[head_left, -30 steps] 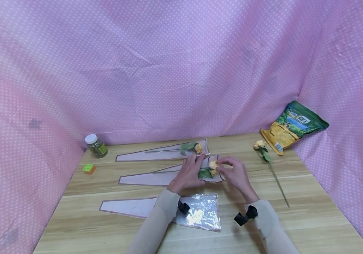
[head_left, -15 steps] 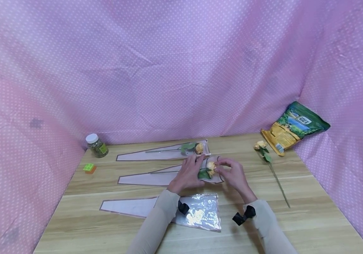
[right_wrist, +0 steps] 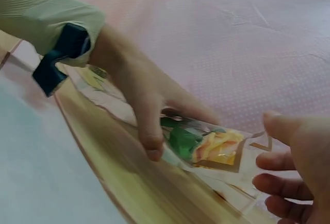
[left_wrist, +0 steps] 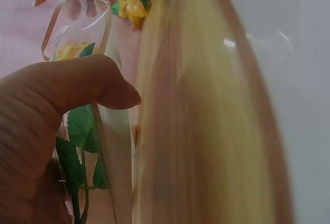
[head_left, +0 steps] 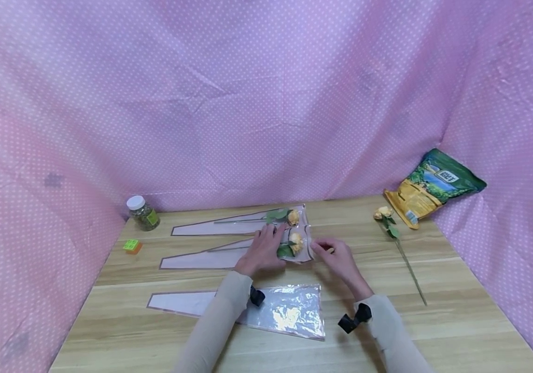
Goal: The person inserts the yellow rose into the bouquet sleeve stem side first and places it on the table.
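In the head view, my left hand [head_left: 263, 252] holds a clear flower sleeve [head_left: 192, 261] across its width, thumb on the near side and fingers on the far side. Inside that sleeve lies a peach-yellow rose [head_left: 296, 243] with green leaves [right_wrist: 184, 141]. The left wrist view shows my bent left thumb over the plastic; the other fingers are mostly hidden. At the sleeve's wide mouth is my right hand [head_left: 340, 260]. A gap shows between its thumb and index finger [right_wrist: 276, 160] near the sleeve's edge in the right wrist view.
Another sleeve [head_left: 192, 229] with a rose [head_left: 293, 217] lies behind. Nearer me is a flat sleeve [head_left: 294, 311]. A loose rose [head_left: 383, 213] lies at the right, by a green and yellow bag [head_left: 427, 185]. At the left are a jar [head_left: 142, 213] and toy blocks [head_left: 132, 246].
My left hand and the sleeve with its rose have shifted left. My right fingers have come away from the bloom and are now at the sleeve's mouth.
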Demonstrator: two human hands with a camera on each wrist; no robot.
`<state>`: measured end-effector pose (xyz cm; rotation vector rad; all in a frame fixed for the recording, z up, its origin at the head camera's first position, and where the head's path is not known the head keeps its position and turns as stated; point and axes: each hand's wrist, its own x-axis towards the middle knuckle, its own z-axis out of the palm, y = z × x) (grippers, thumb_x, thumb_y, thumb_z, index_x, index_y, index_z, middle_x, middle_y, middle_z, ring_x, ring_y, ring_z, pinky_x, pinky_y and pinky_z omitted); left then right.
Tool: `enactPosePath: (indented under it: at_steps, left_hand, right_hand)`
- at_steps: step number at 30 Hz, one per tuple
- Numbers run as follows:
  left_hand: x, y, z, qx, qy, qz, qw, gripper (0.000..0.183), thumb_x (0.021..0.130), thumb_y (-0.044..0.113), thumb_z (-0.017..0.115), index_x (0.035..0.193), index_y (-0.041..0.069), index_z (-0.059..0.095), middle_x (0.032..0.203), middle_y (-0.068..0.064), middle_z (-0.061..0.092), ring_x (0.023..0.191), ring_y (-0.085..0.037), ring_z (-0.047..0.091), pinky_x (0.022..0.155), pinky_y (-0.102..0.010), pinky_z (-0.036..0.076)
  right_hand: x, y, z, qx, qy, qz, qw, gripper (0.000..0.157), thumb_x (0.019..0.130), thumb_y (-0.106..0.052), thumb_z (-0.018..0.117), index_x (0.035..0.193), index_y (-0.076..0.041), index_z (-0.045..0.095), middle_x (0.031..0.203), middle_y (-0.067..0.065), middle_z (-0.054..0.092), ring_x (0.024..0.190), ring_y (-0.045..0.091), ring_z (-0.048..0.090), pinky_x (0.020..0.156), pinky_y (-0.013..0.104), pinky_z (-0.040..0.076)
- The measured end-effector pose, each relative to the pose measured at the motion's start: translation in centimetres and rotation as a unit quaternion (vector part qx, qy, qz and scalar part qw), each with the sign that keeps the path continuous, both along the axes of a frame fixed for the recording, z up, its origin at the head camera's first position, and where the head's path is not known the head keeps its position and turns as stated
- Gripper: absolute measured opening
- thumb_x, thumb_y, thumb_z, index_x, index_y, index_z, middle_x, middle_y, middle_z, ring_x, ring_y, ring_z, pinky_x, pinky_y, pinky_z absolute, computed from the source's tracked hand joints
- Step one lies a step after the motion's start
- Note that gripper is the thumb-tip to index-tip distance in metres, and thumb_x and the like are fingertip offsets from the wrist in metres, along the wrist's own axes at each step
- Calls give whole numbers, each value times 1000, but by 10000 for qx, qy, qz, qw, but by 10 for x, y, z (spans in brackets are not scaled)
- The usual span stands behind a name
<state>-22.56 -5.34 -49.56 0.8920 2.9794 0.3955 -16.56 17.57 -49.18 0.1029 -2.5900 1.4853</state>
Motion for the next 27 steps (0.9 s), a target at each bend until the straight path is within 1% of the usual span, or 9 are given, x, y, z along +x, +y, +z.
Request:
enactPosePath:
  at_steps: [2, 5, 10, 13, 15, 19, 22, 26, 27]
  left_hand:
    - [-3, -4, 0, -63, -21, 25, 10000, 109, 66, 37, 81, 157, 14, 26, 117, -7, 45, 105, -21, 39, 92, -37, 35]
    - [-7, -8, 2, -100, -118, 26, 9999, 110, 67, 37, 82, 158, 12, 25, 123, -10, 46, 110, -23, 40, 96, -40, 36]
    - [-13, -12, 1, -213, -300, -30, 9993, 109, 71, 42, 83, 158, 14, 23, 129, -11, 44, 116, -24, 40, 97, -40, 36]
    - [-15, -15, 1, -280, -424, -132, 9986, 107, 73, 42, 81, 159, 15, 23, 128, -10, 42, 116, -24, 38, 95, -37, 34]
    - [-17, -17, 1, -331, -474, -221, 9981, 105, 75, 41, 80, 159, 15, 22, 129, -9, 41, 117, -23, 37, 94, -37, 34]
    - [-18, -18, 2, -416, -412, -360, 9976, 103, 76, 41, 79, 159, 13, 24, 129, -9, 43, 114, -22, 38, 92, -36, 33]
    - [-18, -19, 2, -405, -426, -374, 9976, 103, 76, 44, 80, 158, 14, 25, 133, -10, 44, 117, -23, 40, 97, -38, 36]
    - [-18, -20, 1, -345, -550, -380, 9972, 106, 76, 50, 80, 159, 15, 23, 143, -12, 43, 126, -26, 41, 106, -44, 36]
    - [-18, -20, 1, -347, -557, -389, 9971, 107, 76, 51, 80, 159, 16, 23, 143, -12, 43, 126, -26, 41, 106, -44, 36]
  right_hand:
    - [0, -7, 0, -34, -292, 100, 9995, 23, 92, -27, 71, 101, -6, 76, 93, 9, 74, 83, 11, 59, 73, 21, 48]
    - [-1, -18, 2, -141, -587, 114, 9981, 21, 88, -27, 75, 97, -8, 76, 88, 7, 72, 78, 13, 58, 69, 21, 46]
    - [-4, -27, -1, -281, -475, 104, 9984, 15, 88, -16, 73, 94, -2, 76, 83, 10, 71, 72, 10, 55, 66, 20, 45]
    - [-5, -24, -7, -494, -585, 21, 9971, 13, 89, -10, 71, 95, 1, 75, 83, 9, 69, 72, 9, 53, 68, 20, 44]
    - [-4, -21, -10, -645, -738, 0, 9952, 13, 89, -9, 70, 96, 2, 74, 83, 9, 68, 73, 9, 53, 69, 21, 44]
    - [-3, -18, -13, -870, -904, 66, 9921, 16, 89, -8, 70, 99, 5, 73, 87, 11, 67, 76, 10, 53, 71, 21, 45]
    - [-2, -17, -13, -991, -1043, 62, 9896, 19, 91, -11, 69, 100, 5, 72, 93, 12, 68, 80, 11, 54, 73, 21, 46]
    - [-2, -15, -15, -922, -1267, -36, 9876, 20, 93, -14, 67, 101, 3, 72, 96, 12, 69, 82, 12, 55, 74, 21, 46]
    - [-2, -15, -16, -875, -1303, -42, 9876, 20, 93, -15, 67, 101, 3, 72, 97, 12, 70, 83, 11, 55, 74, 21, 46]
